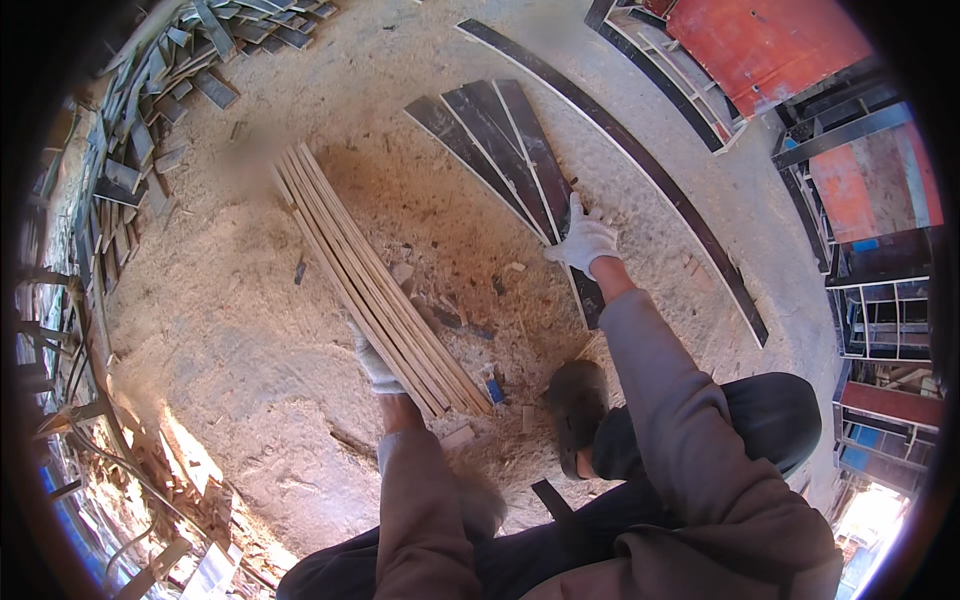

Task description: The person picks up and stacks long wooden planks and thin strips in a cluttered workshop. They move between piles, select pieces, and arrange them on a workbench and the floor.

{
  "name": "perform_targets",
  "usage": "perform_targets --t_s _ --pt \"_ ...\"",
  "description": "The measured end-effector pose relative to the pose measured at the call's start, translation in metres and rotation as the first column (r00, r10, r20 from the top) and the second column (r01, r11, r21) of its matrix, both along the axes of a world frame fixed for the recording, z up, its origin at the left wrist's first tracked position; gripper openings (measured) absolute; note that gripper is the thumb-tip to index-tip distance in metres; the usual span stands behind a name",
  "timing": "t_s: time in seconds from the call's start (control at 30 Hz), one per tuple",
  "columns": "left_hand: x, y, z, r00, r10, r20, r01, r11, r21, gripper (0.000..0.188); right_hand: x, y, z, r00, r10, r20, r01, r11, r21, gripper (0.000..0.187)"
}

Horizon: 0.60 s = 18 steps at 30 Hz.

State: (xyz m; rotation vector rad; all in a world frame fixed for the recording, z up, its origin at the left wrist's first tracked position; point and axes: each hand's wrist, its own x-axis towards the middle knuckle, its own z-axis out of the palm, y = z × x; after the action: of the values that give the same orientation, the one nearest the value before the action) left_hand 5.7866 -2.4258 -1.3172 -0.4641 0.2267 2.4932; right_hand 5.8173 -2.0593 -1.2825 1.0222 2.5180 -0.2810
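The bundle of pale wooden strips (375,285) slants over the sawdust-covered floor (230,290), its near end toward the person and its far end leaning left. I cannot tell whether it rests fully on the ground or is partly lifted. The gloved left hand (376,368) is at the bundle's left edge, close to its near end; part of its grip is hidden by the strips, so I cannot tell how firmly it pinches them.

To the right of the bundle, the gloved right hand (587,243) lies over several dark boards (490,135), which fan out away from the person. Its grip is spread, thumb well apart from the fingers, and no firm pinch shows.

Farther right of the bundle than these boards, a long dark strip (688,210) appears curved, though the lens may add to that. A small blue scrap (495,390) lies just beside the bundle's near end.

The step in hand looks like handling two groups of wood at once: the left hand steadying the bundle, the right reaching to the boards. As I judge it, the next move calls for the right grip to close around the boards' edges where they overlap, while the left keeps the loose-looking strips together and aligned.
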Motion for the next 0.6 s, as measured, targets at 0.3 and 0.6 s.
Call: perform_targets --t_s 0.3,0.6 --pt "-0.001 0.001 0.001 0.994 -0.029 -0.102 0.036 0.997 0.075 0.070 0.004 0.034 0.007 0.937 -0.227 -0.264 0.173 0.962 -0.212 0.122" --pt "-0.001 0.002 -0.010 1.000 0.022 -0.017 -0.022 1.000 -0.008 0.081 0.001 0.010 -0.002 0.974 -0.126 -0.189 0.113 0.991 -0.077 0.099"
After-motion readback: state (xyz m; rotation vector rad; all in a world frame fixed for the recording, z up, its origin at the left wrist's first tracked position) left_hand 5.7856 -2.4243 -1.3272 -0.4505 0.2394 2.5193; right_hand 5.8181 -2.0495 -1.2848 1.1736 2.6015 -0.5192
